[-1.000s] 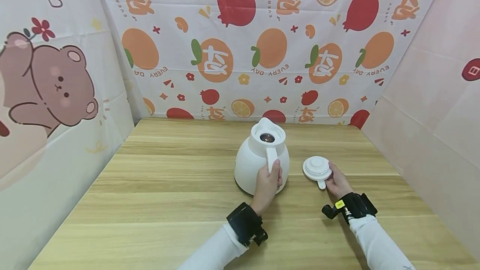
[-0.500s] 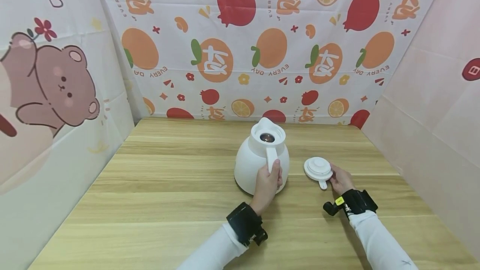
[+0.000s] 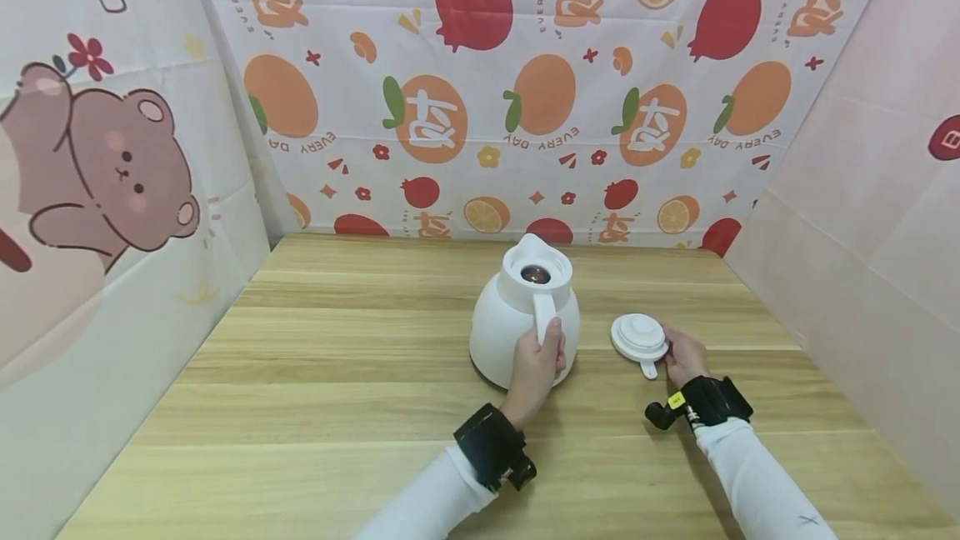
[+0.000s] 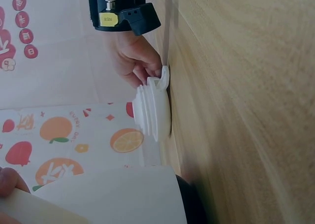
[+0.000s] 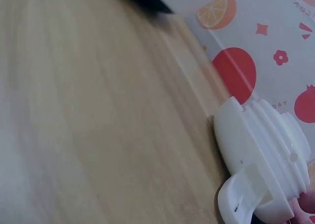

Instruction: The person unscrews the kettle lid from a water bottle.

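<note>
A white vacuum jug [image 3: 498, 327] stands upright on the table, its top uncovered and a dark round opening showing. My left hand [image 3: 534, 369] grips the jug's handle [image 3: 544, 315], with the fingers wrapped round it. To the right lies the jug's white lid [image 3: 639, 337], its stepped side up and its tab towards me. My right hand [image 3: 686, 357] holds the lid by its right edge. In the left wrist view the lid [image 4: 152, 108] is at the tabletop, the curled fingers [image 4: 140, 69] against its rim. Only bits of fingers [image 5: 300, 211] show in the right wrist view.
The wooden table [image 3: 315, 407] spreads to the left and in front of the jug. A fruit-print cloth [image 3: 480, 107] hangs behind it. Pale cloth walls stand at both sides, the left one with a bear [image 3: 135, 165]. Each wrist wears a black camera band [image 3: 489, 444].
The lid and my right hand have shifted slightly to the right. My left hand and the jug have stayed in place.
</note>
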{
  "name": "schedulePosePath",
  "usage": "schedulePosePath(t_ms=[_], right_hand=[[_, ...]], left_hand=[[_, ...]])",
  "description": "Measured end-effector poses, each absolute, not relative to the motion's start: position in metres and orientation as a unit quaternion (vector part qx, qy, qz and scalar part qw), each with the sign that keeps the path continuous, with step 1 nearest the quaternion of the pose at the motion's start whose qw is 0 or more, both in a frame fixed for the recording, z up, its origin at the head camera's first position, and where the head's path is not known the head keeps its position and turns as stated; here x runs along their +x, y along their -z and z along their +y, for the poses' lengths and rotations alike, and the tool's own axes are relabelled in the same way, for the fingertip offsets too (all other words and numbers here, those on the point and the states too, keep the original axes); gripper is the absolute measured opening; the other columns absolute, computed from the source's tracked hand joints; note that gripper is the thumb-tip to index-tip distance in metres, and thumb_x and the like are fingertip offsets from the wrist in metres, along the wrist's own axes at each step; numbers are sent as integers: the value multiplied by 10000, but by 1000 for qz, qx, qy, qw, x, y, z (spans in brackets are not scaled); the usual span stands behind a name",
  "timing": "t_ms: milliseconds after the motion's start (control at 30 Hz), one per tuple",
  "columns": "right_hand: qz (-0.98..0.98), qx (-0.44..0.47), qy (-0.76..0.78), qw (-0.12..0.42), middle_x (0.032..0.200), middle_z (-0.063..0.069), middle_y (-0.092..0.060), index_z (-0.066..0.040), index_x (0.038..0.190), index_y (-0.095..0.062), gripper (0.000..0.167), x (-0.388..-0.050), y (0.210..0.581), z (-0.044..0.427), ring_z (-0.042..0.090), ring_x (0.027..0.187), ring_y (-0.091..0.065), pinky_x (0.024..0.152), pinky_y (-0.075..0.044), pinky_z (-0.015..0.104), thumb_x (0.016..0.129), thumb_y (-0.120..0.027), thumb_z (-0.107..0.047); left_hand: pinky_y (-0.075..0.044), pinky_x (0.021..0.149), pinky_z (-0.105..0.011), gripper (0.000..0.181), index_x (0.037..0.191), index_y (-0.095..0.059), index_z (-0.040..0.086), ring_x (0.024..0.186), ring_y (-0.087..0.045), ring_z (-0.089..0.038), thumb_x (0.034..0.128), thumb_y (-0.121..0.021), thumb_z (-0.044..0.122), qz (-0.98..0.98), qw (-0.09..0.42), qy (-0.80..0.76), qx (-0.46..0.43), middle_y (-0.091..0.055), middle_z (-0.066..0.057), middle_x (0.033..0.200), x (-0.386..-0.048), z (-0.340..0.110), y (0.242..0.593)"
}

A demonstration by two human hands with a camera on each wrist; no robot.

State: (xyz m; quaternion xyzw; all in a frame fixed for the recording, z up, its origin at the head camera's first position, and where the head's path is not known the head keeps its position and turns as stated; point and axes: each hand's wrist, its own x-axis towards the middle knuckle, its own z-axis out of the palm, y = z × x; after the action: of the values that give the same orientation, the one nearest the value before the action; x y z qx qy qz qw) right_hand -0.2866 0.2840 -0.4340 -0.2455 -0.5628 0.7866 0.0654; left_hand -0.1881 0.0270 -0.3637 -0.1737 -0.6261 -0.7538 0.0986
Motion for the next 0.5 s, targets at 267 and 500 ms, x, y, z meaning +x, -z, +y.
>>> schedulePosePath(t_ms=[267,500], right_hand=[[-582,-266,-763,91,1404,144,-340,24,1355,-355,397,-288,437,283,203,1285,-310,1005,-279,265,963,-412,-6],[-589,-276,-754,92,1402,130,-353,-11,1356,-376,401,-287,439,285,198,1280,-325,1003,-283,262,958,-421,-11]], left_hand=[[-314,462,-174,360,675,-433,-92,467,-366,-85,992,-389,74,-625,95,755,-178,-394,-25,540,-188,27,364],[-315,461,-173,362,675,-435,-85,467,-368,-83,994,-389,81,-624,94,755,-177,-396,-21,540,-188,27,365]])
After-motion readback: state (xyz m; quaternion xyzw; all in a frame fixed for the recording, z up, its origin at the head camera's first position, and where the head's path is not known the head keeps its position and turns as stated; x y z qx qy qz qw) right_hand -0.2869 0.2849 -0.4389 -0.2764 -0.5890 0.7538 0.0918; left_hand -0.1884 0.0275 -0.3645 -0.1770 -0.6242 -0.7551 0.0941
